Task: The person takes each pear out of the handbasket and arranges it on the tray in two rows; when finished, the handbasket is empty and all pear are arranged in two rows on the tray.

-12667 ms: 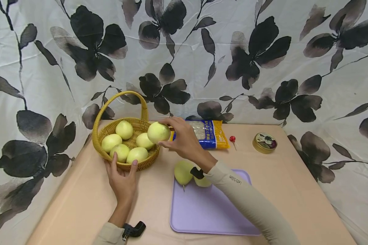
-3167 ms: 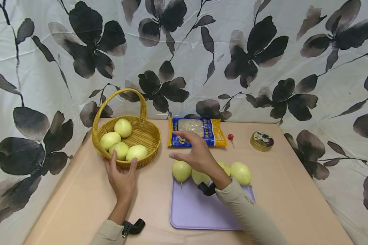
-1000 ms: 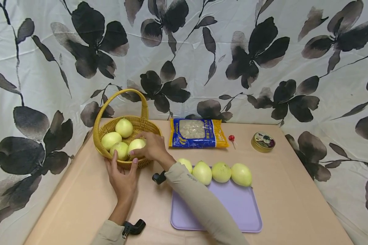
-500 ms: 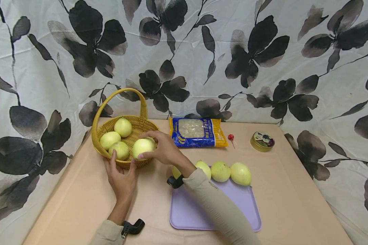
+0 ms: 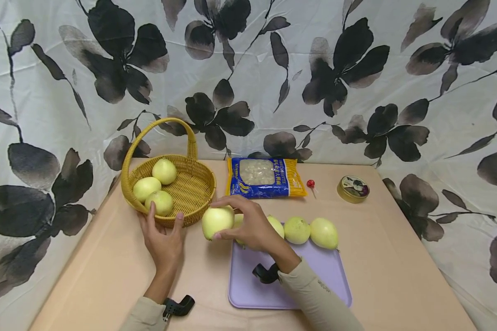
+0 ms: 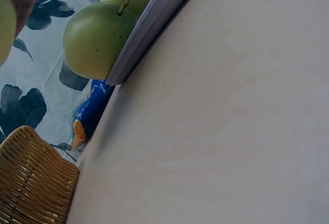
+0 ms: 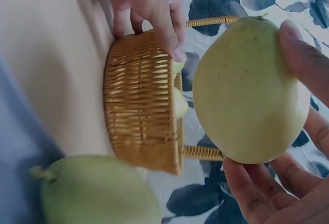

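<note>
In the head view my right hand [image 5: 252, 225] holds a yellow-green pear [image 5: 217, 221] between thumb and fingers, in the air just right of the wicker basket [image 5: 194, 193]. The right wrist view shows the pear [image 7: 249, 90] close up, fingertips curled about it. My left hand [image 5: 163, 243] grips the basket's near side, a fingertip and the thumb at the rim. Three pears [image 5: 164, 171] lie in the left part of the basket. A row of pears [image 5: 297, 230] lies along the far edge of the lilac tray [image 5: 290, 289]; the right hand partly covers this row.
Behind the tray lies a blue and yellow food packet [image 5: 257, 177]. A red lollipop [image 5: 311, 184] is right of it, then a round gold tin [image 5: 353, 189]. A floral cloth [image 5: 273, 82] hangs behind the table [image 5: 397, 257].
My right hand has lifted a pear out of the basket and carried it right, towards the tray. Earlier, other pears went from basket to tray. The left hand has stayed at the basket.
</note>
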Demonstrator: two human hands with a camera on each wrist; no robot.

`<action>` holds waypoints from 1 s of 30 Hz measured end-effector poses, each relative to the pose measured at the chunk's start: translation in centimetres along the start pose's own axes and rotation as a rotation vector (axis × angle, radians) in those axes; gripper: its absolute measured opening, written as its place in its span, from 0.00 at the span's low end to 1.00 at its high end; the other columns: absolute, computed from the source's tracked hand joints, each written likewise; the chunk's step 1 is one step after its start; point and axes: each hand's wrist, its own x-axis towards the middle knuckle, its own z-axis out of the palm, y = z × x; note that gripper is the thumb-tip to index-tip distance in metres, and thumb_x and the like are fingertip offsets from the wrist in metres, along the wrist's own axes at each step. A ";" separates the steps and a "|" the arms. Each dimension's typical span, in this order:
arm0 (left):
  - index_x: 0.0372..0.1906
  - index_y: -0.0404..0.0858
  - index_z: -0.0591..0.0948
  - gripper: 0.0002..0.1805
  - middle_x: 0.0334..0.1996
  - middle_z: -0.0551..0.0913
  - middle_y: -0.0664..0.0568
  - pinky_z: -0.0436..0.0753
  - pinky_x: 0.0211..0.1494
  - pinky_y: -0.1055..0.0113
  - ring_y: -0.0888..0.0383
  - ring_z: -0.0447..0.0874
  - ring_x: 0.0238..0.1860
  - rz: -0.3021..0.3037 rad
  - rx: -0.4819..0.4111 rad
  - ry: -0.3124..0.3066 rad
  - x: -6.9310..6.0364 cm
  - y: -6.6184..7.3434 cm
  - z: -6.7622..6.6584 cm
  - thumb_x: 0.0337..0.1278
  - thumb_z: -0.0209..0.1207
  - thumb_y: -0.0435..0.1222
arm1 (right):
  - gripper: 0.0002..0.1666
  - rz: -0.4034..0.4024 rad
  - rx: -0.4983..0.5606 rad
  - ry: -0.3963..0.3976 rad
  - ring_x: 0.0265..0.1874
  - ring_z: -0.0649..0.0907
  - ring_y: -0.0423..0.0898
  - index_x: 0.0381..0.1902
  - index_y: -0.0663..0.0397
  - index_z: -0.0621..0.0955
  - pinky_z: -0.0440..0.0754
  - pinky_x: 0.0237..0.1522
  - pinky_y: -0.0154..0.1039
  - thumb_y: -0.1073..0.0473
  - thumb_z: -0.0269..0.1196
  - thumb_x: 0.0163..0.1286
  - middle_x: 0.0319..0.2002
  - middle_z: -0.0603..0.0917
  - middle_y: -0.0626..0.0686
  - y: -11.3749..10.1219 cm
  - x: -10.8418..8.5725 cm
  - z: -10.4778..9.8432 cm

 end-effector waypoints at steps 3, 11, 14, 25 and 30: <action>0.83 0.47 0.65 0.47 0.88 0.39 0.51 0.64 0.85 0.51 0.55 0.48 0.86 -0.011 0.013 0.000 -0.1 0.0 -0.1 0.63 0.75 0.39 | 0.40 0.024 -0.019 0.004 0.69 0.80 0.42 0.62 0.35 0.86 0.86 0.64 0.47 0.53 0.87 0.48 0.66 0.84 0.43 0.3 -1.9 -0.4; 0.84 0.47 0.64 0.47 0.88 0.38 0.49 0.64 0.84 0.49 0.54 0.47 0.86 -0.014 0.009 0.001 -0.1 0.1 -0.2 0.63 0.74 0.39 | 0.41 0.084 -0.032 0.033 0.71 0.78 0.41 0.61 0.28 0.86 0.83 0.69 0.46 0.53 0.86 0.47 0.67 0.83 0.40 0.9 -6.1 -0.6; 0.84 0.47 0.64 0.47 0.88 0.38 0.50 0.65 0.84 0.49 0.55 0.47 0.86 -0.014 0.017 -0.004 -0.1 0.0 -0.2 0.63 0.74 0.40 | 0.42 0.076 -0.055 0.047 0.71 0.78 0.44 0.61 0.30 0.86 0.75 0.77 0.49 0.53 0.87 0.44 0.67 0.83 0.44 1.3 -7.4 -0.5; 0.83 0.47 0.65 0.46 0.88 0.38 0.52 0.64 0.84 0.49 0.56 0.47 0.86 -0.004 0.010 -0.006 0.0 -0.1 -0.1 0.63 0.74 0.38 | 0.43 0.046 -0.155 0.035 0.68 0.81 0.48 0.59 0.33 0.87 0.75 0.76 0.52 0.52 0.88 0.39 0.65 0.85 0.47 3.4 -11.1 0.7; 0.83 0.47 0.66 0.46 0.88 0.39 0.52 0.65 0.84 0.49 0.56 0.48 0.86 -0.003 0.013 0.002 -0.1 0.1 -0.1 0.62 0.75 0.38 | 0.45 0.052 -0.189 0.009 0.68 0.82 0.48 0.59 0.31 0.87 0.76 0.75 0.54 0.54 0.88 0.38 0.66 0.84 0.46 3.9 -11.8 1.1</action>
